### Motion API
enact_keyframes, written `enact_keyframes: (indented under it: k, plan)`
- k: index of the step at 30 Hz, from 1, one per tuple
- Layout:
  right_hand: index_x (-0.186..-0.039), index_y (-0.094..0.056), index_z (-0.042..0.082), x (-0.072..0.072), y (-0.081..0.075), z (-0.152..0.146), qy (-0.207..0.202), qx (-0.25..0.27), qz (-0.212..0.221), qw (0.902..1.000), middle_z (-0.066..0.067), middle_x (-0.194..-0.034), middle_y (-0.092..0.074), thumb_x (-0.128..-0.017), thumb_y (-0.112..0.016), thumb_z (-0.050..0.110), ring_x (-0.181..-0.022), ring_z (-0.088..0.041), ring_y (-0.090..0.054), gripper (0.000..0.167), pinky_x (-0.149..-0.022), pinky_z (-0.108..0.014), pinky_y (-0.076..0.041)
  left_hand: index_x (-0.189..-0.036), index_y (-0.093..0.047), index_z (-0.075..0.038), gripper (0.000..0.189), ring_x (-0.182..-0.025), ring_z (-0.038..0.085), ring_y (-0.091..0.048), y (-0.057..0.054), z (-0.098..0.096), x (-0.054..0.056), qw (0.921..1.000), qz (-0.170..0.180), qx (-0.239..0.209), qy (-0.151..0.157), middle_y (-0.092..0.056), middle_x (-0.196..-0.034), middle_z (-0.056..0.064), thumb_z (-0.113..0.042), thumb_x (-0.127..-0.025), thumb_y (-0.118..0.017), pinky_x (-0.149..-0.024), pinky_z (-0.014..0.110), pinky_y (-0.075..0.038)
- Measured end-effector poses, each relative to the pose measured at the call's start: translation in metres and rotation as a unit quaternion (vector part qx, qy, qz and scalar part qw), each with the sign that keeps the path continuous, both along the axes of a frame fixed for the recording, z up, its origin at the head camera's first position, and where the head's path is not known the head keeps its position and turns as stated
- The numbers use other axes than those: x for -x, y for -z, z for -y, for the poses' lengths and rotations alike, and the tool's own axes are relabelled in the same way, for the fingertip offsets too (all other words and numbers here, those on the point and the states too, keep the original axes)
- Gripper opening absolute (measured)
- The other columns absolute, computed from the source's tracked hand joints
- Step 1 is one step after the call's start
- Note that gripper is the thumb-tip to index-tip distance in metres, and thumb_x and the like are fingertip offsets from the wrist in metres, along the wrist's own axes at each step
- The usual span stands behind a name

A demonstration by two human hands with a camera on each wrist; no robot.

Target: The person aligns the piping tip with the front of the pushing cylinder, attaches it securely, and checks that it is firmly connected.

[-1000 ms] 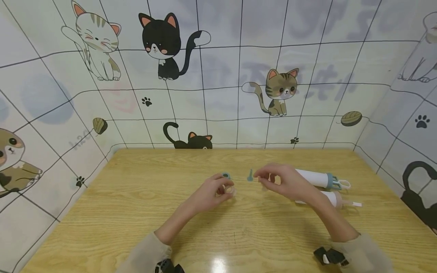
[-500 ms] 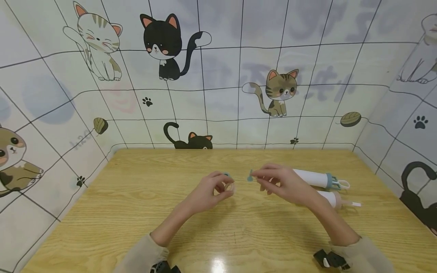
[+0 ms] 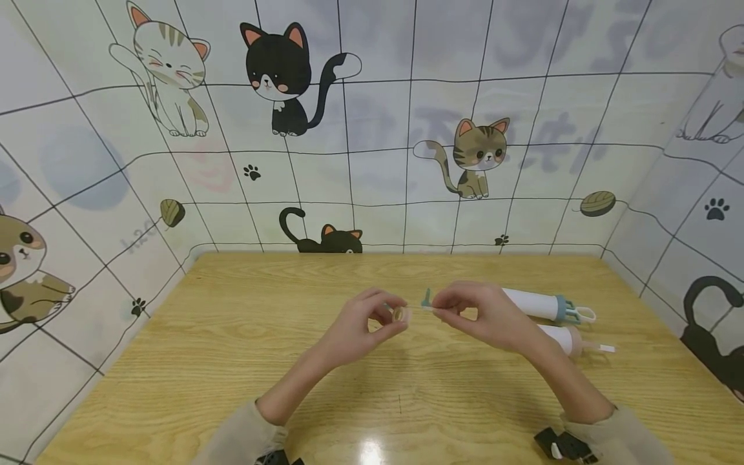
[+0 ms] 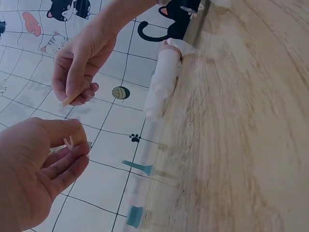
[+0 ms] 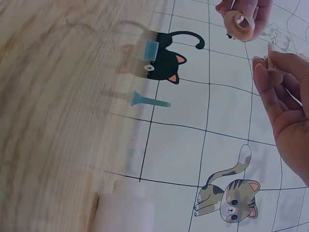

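Observation:
My left hand holds a small beige ring-shaped cap between thumb and fingers, its round opening showing in the right wrist view. To its right, my right hand pinches a beige piece with a thin stem and a round flared end. The two beige pieces are apart, both held above the table. Behind the hands a teal stemmed piece stands on its wide base, stem up. A teal cap sits on the table beside it; my left fingers mostly hide it in the head view.
Two white tubes lie at the right of the wooden table: one with a teal end and loop, the other with a beige end, partly covered by my right arm. A cat-print sheet hangs behind the table and along its sides.
My left hand has risen a little and moved right with the beige cap, closer to the right hand. My right fingertips shifted left, then back and slightly down.

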State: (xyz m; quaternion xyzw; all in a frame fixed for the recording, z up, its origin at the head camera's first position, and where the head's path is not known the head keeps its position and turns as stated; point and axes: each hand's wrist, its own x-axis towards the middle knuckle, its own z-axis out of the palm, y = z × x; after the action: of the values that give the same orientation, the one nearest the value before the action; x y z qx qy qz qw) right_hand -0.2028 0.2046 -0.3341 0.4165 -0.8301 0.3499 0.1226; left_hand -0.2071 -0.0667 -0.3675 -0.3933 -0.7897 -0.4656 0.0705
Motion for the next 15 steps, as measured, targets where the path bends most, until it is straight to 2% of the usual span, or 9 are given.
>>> enact_keyframes:
  k: [8, 15]
  plan:
    - [-0.101, -0.071, 0.015, -0.004, -0.002, 0.004, -0.01, 0.007, -0.013, 0.9998, 0.011, -0.091, -0.068, -0.09, -0.074, -0.002, -0.077, -0.004, -0.064, 0.02, -0.065, -0.024, -0.059, -0.121, -0.066, -0.005, 0.028, -0.085, 0.012, -0.067, -0.006, -0.003, -0.007, 0.9985, -0.018, -0.051, 0.012, -0.062, -0.106, 0.006, -0.009, -0.094, -0.073, -0.082, 0.026, -0.06]
    - [-0.102, -0.071, 0.016, -0.009, -0.006, 0.008, -0.018, -0.001, -0.032, 0.9993, 0.014, -0.087, -0.065, -0.09, -0.073, -0.002, -0.071, -0.002, -0.057, 0.023, -0.055, -0.022, -0.054, -0.121, -0.064, -0.004, 0.029, -0.087, 0.012, -0.069, -0.01, -0.007, -0.011, 0.9955, -0.009, -0.089, 0.029, -0.062, -0.107, 0.007, -0.005, -0.094, -0.073, -0.082, 0.029, -0.061]
